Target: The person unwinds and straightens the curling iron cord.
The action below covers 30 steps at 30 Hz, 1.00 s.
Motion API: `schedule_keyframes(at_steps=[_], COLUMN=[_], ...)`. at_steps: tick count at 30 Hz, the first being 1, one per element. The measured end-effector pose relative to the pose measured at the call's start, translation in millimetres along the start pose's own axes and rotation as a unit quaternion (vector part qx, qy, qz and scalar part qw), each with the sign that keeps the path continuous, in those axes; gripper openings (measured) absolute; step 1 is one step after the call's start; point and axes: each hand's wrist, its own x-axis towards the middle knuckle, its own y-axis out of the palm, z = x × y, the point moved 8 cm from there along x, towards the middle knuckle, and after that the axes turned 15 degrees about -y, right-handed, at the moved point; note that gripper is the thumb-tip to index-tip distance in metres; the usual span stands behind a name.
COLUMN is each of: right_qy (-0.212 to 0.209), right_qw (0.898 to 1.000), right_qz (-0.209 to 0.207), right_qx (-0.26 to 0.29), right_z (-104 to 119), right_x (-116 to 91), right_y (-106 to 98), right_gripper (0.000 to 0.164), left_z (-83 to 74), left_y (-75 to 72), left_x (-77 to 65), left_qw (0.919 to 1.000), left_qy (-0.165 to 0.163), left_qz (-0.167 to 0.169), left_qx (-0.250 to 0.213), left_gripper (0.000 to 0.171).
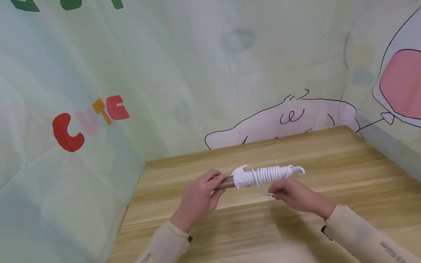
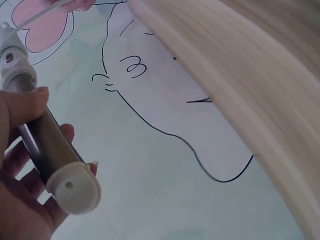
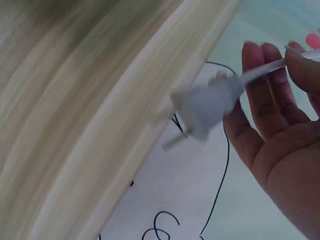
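A curling iron (image 1: 244, 179) with a white handle and a metallic barrel (image 2: 52, 142) is held over the wooden table. My left hand (image 1: 197, 199) grips it by the barrel, thumb on one side and fingers around the other; the barrel's pale end cap (image 2: 77, 192) sticks out past the fingers in the left wrist view. White cord (image 1: 269, 174) is wound in several turns around the handle. My right hand (image 1: 296, 194) pinches the cord's loose end between thumb and fingers. From that pinch a white two-pin plug (image 3: 207, 107), slightly blurred, hangs out in the right wrist view.
The wood-grain tabletop (image 1: 158, 182) spreads under both hands. A pale fabric backdrop (image 1: 197, 73) with cartoon drawings and coloured letters rises along its back and left edges, and on the right side too.
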Motion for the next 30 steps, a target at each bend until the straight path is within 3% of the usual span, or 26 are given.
schedule_keyframes(at_steps=[3, 8, 13, 16, 19, 22, 25, 28, 30], right_qy=[0.002, 0.002, -0.009, 0.017, 0.039, 0.052, 0.095, 0.146, 0.162], right_qw=[1.0, 0.999, 0.996, 0.997, 0.992, 0.972, 0.934, 0.897, 0.888], right_qz=[-0.007, -0.03, -0.059, -0.074, -0.11, -0.173, -0.261, -0.341, -0.37], right_qx=[-0.023, -0.044, -0.059, -0.035, 0.046, 0.148, 0.225, 0.242, 0.22], right_z=[1, 6, 14, 14, 18, 26, 32, 35, 37], right_x=[2, 0, 2, 3, 7, 12, 14, 11, 8], right_y=[9, 25, 28, 27, 25, 20, 13, 8, 5], right_gripper=[0.009, 0.011, 0.015, 0.016, 0.024, 0.031, 0.021, 0.017, 0.015], left_z=[-2.2, -7.1, -13.0, -17.0, -20.8, -23.5, -24.5, -24.6, -25.1], left_y=[-2.5, -3.7, -3.4, -3.2, -2.8, -1.2, 1.6, 4.6, 6.3], left_x=[4.6, 6.1, 9.8, 13.4, 16.6, 17.8, 17.3, 15.8, 15.2], left_qw=[0.9991, 0.9973, 0.9951, 0.9935, 0.9917, 0.9893, 0.9861, 0.9841, 0.9839], left_qy=[0.007, 0.006, 0.003, 0.005, 0.01, 0.014, 0.018, 0.02, 0.023], left_qz=[-0.024, -0.035, -0.046, -0.052, -0.052, -0.049, -0.046, -0.048, -0.05], left_qx=[0.034, 0.064, 0.087, 0.102, 0.117, 0.137, 0.159, 0.169, 0.17], left_gripper=[0.032, 0.03, 0.031, 0.029, 0.027, 0.026, 0.025, 0.024, 0.024])
